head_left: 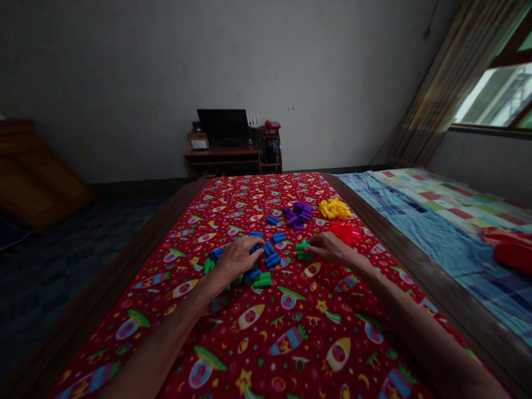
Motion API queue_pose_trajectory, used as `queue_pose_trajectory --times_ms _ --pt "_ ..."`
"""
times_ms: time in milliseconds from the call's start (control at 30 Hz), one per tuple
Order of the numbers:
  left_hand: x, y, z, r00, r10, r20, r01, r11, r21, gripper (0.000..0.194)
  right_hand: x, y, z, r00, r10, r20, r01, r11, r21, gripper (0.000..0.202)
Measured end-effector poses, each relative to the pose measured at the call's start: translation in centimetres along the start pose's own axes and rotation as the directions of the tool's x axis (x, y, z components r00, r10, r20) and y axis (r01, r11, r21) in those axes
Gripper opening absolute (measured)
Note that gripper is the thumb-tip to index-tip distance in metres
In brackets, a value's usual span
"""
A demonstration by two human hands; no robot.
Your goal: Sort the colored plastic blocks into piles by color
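Note:
My left hand (240, 256) reaches into a loose pile of small blue plastic cylinders (272, 260) mixed with green ones. Its thumb and fingers are curled around blue pieces at the pile's far side, partly hiding them. To the right, my right hand (331, 246) has its fingertips closed at the edge of a small group of green plastic cylinders (302, 254). Just behind that hand lies a heap of red pieces (348, 233), partly covered by it. More green cylinders (262, 280) sit near my left wrist.
Beyond my hands are a purple heap (299, 215) and a yellow heap (334, 209) of similar pieces. A red patterned cloth (291, 327) covers the wooden-edged table. A bed (449, 221) stands at right, and a desk with a monitor (223, 127) is by the wall.

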State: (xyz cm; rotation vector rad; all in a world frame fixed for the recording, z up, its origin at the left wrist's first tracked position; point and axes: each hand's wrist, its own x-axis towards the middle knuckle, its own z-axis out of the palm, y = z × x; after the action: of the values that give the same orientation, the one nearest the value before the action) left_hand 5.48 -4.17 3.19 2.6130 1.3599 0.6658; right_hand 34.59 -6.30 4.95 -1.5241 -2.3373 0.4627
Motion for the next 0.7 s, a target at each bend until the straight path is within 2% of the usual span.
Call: queue_pose_trajectory --times_ms 100,167,267,367,467,567,633,700 --pt "0.2 -1.4 -0.3 0.995 -0.002 -0.097 0.003 1.0 0.014 0.023 -0.2 0.3 0.0 0.992 0.094 -0.085 -0.105 0.984 -0.144 0.022" --pt "0.4 -2.5 -0.6 0.989 -0.011 -0.147 0.015 1.0 0.023 0.023 -0.2 0.5 0.1 0.982 0.092 -0.165 -0.12 0.978 -0.172 0.02" --pt "0.5 -4.5 -1.3 0.972 -0.082 -0.218 0.089 0.996 0.022 0.025 0.6 0.9 0.1 0.966 -0.004 -0.258 -0.032 0.99 -0.135 0.022" --pt "0.0 -6.8 -1.8 0.934 -0.196 -0.3 0.206 0.979 0.002 0.028 2.6 1.8 0.3 0.942 -0.135 -0.309 0.086 0.982 -0.166 0.024" --pt "-1.0 -9.1 -1.8 0.875 -0.349 -0.336 0.342 0.936 -0.083 0.031 5.1 2.9 0.8 0.94 -0.205 -0.272 0.118 0.945 -0.304 0.029" --pt "-1.9 -10.7 -1.8 0.788 -0.55 -0.276 0.502 0.834 -0.228 0.033 7.0 3.7 1.6 0.957 -0.198 -0.21 0.1 0.91 -0.404 0.04" --pt "-2.3 -11.3 -1.8 0.743 -0.618 -0.255 0.545 0.781 -0.304 0.033 7.6 3.8 2.0 0.97 -0.165 -0.179 0.072 0.897 -0.435 0.041" --pt "-2.4 -11.5 -1.9 0.735 -0.628 -0.256 0.538 0.77 -0.343 0.032 7.8 3.7 2.0 0.981 -0.125 -0.148 0.043 0.885 -0.465 0.04"
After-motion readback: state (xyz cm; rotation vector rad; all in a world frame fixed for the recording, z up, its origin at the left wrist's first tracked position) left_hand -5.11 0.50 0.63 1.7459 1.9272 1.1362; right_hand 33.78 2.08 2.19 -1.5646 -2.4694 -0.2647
